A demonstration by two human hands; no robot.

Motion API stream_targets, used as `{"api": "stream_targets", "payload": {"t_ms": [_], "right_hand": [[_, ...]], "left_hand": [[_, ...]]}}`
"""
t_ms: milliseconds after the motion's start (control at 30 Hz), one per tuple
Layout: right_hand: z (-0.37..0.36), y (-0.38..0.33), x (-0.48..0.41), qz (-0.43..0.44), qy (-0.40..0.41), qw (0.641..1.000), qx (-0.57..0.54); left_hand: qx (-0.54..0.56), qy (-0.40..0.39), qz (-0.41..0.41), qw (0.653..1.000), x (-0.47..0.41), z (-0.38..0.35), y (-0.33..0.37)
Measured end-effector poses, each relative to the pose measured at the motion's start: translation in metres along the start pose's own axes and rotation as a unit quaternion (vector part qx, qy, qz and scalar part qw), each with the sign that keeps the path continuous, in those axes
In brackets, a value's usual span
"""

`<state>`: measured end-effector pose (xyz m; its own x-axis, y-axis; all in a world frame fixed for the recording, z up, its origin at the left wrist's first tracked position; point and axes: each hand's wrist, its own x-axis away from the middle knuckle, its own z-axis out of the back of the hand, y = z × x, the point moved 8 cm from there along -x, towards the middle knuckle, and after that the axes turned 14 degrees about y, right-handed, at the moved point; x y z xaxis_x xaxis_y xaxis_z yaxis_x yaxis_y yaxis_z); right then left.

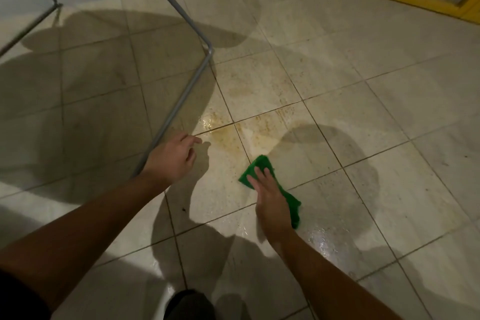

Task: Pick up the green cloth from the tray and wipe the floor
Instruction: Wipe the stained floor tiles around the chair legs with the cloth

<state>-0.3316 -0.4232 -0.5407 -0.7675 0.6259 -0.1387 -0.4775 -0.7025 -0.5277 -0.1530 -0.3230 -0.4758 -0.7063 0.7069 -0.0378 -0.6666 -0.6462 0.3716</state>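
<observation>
R hand (270,197) lies flat, fingers straight, pressing green cloth (262,163) onto tiled floor (363,117); brown stain (228,135) just beyond fingertips. L hand (172,157) w/ fingers relaxed, holds nothing, beside grey metal frame (179,101).

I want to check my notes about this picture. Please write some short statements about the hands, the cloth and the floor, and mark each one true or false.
1. The right hand presses the green cloth onto the floor with straight fingers. True.
2. The left hand grips a second cloth. False: its fingers are relaxed and hold nothing, and it is beside the grey metal frame.
3. A brownish stain shows on the tiles beyond the green cloth. True.
4. The green cloth covers the whole brownish stain. False: the stain lies uncovered, farther from the person than the cloth.
</observation>
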Motion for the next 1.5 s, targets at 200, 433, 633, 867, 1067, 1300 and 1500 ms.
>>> {"api": "stream_targets", "payload": {"t_ms": [200,433,633,867,1067,1300,1500], "right_hand": [[0.032,0.034,0.021,0.16,-0.101,0.982,0.0],[0.016,0.019,-0.031,-0.139,0.052,0.989,0.01],[-0.025,-0.047,-0.013,0.069,-0.085,0.991,-0.074],[0.022,0.013,-0.026,0.137,-0.095,0.986,-0.01],[-0.009,-0.013,-0.064,-0.046,-0.049,0.997,0.046],[-0.043,-0.072,-0.033,0.151,-0.213,0.965,-0.039],[-0.008,-0.021,-0.06,0.166,-0.133,0.977,-0.015]], "left_hand": [[0.019,0.008,0.033,0.999,0.006,0.009,-0.019],[0.015,0.034,0.102,0.994,0.01,0.02,-0.041],[0.024,0.028,0.1,0.994,0.007,0.015,-0.037],[0.045,0.059,0.122,0.99,0.01,0.016,-0.05],[0.003,0.05,0.118,0.992,0.009,0.017,-0.057],[-0.001,0.051,0.112,0.992,0.002,0.018,-0.061],[-0.002,0.075,0.101,0.992,0.001,0.026,-0.067]]}}
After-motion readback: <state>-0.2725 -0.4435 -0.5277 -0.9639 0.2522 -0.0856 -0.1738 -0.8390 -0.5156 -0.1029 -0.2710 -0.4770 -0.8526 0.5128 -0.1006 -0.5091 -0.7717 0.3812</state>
